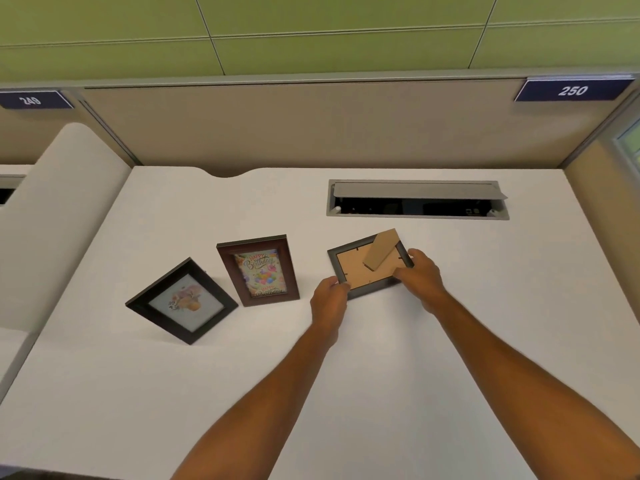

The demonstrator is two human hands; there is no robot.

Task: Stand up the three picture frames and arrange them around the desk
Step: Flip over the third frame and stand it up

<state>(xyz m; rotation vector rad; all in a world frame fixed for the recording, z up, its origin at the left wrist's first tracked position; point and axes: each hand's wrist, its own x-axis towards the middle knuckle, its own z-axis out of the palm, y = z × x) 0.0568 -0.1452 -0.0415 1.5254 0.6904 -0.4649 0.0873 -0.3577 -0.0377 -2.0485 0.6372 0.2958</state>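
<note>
Grip: both hands hold the grey frame (pixel 370 265), back side up; left hand (pixel 329 299) pinches its near-left corner, right hand (pixel 420 277) clasps its right edge.
Desk (pixel 381 358): white, carrying all three frames.
Cable tray (pixel 417 199): recessed at far right, its grey lid raised; dark inside, contents too small to tell.
Frames: three, in a row mid-desk.
Black frame (pixel 181 301): leftmost, turned at an angle, flower picture showing.
Brown frame (pixel 258 270): middle, "Happy Birthday" card showing.
Grey frame: rightmost, cardboard easel flap (pixel 381 249) lifted off its backing.
Number plates: two, 249 (pixel 33 99) far left, 250 (pixel 573 90) far right.
</note>
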